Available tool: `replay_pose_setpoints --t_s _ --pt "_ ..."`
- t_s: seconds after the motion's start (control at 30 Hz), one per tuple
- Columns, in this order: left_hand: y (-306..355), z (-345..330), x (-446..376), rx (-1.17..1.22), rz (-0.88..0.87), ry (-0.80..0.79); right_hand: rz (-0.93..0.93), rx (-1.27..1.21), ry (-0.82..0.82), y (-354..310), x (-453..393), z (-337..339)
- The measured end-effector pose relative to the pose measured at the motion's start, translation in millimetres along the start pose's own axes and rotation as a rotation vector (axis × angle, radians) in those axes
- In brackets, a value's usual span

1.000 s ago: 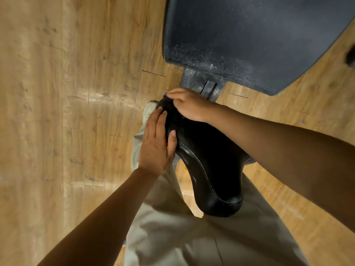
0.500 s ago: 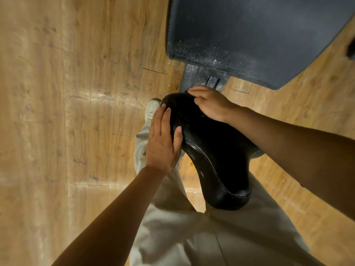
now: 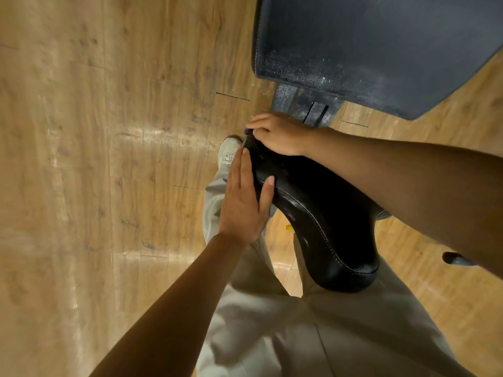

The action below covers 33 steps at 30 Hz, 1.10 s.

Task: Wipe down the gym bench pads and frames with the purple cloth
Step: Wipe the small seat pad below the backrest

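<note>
A black padded seat (image 3: 321, 213) of the gym bench lies below me, narrow end pointing away. My right hand (image 3: 277, 134) presses on that far tip, closed over the purple cloth (image 3: 247, 129), of which only a sliver shows at the fingertips. My left hand (image 3: 245, 202) rests flat against the seat's left side, fingers straight, thumb on top of the pad. Beyond lies the large dusty black back pad (image 3: 367, 50), with the dark metal frame (image 3: 302, 104) showing under its near edge.
Wooden floor (image 3: 109, 159) spreads to the left. My beige trousers (image 3: 272, 322) and a light shoe (image 3: 228, 151) stand close beside the seat. A black rubber foot (image 3: 454, 258) of the bench shows at the right under my forearm.
My right hand has slid left along the seat's far tip with the cloth. My left hand has stayed pressed to the seat's side.
</note>
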<state>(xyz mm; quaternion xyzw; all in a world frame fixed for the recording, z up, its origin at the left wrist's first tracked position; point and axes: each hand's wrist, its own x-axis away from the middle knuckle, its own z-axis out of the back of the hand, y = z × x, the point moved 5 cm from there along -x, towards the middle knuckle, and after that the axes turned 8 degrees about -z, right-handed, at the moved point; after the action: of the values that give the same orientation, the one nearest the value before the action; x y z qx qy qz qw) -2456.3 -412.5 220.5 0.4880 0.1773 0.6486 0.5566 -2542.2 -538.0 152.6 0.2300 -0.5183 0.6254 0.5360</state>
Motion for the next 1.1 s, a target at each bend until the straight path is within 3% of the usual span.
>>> replay_pose_setpoints --t_s 0.33,0.4,0.6,0.77,0.9,1.1 --pt "-12.7 12.7 -0.8 0.100 0.007 -0.107 0.414 0.064 -0.068 17.7 114.9 4.0" --pt "-14.0 15.2 -2.0 0.083 -0.011 -0.121 0.404 0.054 -0.047 10.6 97.7 1.1" --pt "-10.4 17.0 -4.1 0.062 0.006 -0.128 0.130 0.037 0.037 -10.8 24.3 -9.6" --pt "-7.3 15.1 -4.2 0.069 0.020 -0.145 0.260 -0.013 -0.035 -11.6 86.8 -6.1" --pt "-12.2 13.0 -4.0 0.114 0.008 -0.193 0.453 0.115 -0.064 -9.9 130.3 -13.4" --pt "-16.6 14.4 -7.8 0.110 0.007 -0.189 0.390 0.097 -0.059 -8.1 98.5 -8.9"
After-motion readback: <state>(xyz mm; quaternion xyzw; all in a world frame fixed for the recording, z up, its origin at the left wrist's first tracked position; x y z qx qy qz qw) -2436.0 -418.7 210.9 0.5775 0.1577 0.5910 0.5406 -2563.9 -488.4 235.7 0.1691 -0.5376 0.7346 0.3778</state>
